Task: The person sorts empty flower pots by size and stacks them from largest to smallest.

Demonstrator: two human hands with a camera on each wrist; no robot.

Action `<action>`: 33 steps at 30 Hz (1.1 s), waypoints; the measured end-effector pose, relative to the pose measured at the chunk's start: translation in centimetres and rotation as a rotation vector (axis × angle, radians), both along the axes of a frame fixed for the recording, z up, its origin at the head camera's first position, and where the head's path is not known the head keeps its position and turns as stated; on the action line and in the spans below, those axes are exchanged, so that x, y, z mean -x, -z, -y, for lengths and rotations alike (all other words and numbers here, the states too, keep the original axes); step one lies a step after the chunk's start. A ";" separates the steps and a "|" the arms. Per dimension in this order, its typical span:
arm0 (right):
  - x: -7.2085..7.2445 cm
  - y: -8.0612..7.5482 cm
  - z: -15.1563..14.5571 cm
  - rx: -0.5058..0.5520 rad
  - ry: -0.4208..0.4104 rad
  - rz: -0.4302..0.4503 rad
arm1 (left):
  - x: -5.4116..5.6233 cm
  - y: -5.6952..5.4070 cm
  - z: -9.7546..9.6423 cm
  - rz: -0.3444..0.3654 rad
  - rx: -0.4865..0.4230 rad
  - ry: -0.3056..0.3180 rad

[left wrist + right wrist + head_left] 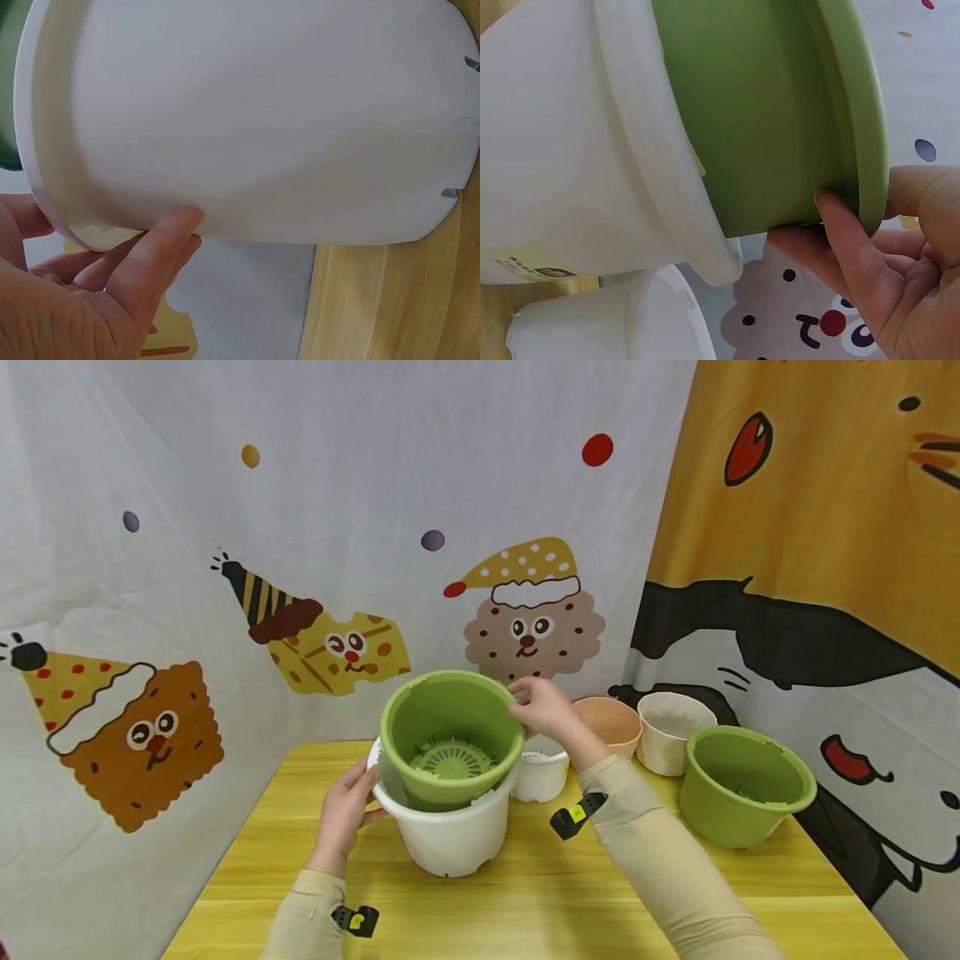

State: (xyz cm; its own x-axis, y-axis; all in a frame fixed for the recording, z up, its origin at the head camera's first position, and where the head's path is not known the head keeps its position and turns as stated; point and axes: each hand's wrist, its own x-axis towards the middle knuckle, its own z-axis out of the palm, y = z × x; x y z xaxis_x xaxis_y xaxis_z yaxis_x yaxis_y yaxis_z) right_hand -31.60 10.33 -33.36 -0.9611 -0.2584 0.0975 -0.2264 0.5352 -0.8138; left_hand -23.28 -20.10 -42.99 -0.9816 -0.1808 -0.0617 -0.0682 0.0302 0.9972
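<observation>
A large white plastic flowerpot [450, 839] stands on the table near its middle. My left hand [347, 810] holds its rim at the left side, thumb and fingers on either side of the edge. Partly inside it sits a green flowerpot [457, 706] with a slotted base, its upper wall rising above the white rim. My right hand [551, 714] pinches the green pot's rim on the right. In the right wrist view, the fingers [847, 247] lie under that rim against the green wall [757, 112].
Right of the pair stand a small white pot [542, 775], a peach pot [609, 727], a cream pot [675, 735] and another green pot [738, 802]. Printed curtains [375, 485] hang close behind the wooden table [450, 918].
</observation>
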 end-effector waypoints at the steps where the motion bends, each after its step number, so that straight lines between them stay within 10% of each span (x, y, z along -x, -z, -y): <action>1: 0.0 0.1 0.1 0.000 -0.002 0.000 | 0.0 0.0 0.0 -0.001 -0.001 0.000; 33: 0.4 1.7 1.9 -0.078 0.039 0.003 | 0.0 0.2 0.0 -0.008 0.016 -0.002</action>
